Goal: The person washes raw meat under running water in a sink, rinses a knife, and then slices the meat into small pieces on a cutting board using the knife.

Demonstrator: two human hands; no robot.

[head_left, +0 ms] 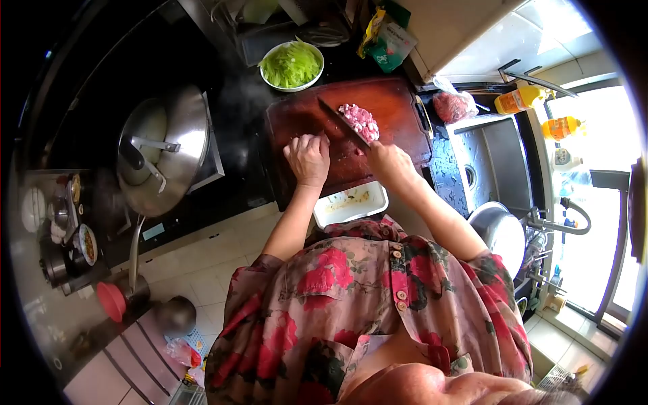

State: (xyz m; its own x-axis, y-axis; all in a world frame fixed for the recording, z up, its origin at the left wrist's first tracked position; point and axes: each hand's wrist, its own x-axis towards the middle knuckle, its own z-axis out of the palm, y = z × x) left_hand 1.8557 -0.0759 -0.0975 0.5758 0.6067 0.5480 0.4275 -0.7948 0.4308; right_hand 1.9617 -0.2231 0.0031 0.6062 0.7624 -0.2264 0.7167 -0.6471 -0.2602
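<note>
A reddish-brown cutting board [297, 118] lies on the dark counter. My right hand [390, 165] is closed round the handle of a knife [343, 121], whose dark blade points up and left across the board. Chopped pink meat [360, 122] sits in a pile just right of the blade, with a few small bits below it. My left hand [309, 159] rests on the board left of the knife, fingers curled; a small dark piece shows at its fingertips. Below the board is a white tray [351, 204] with some residue inside.
A bowl [319, 75] of sliced green vegetable stands behind the board. At left a large wok [172, 182] with a lid sits on the stove. To the right are bagged meat [454, 106], a sink [496, 152], a metal basin [503, 236] and bottles [516, 100].
</note>
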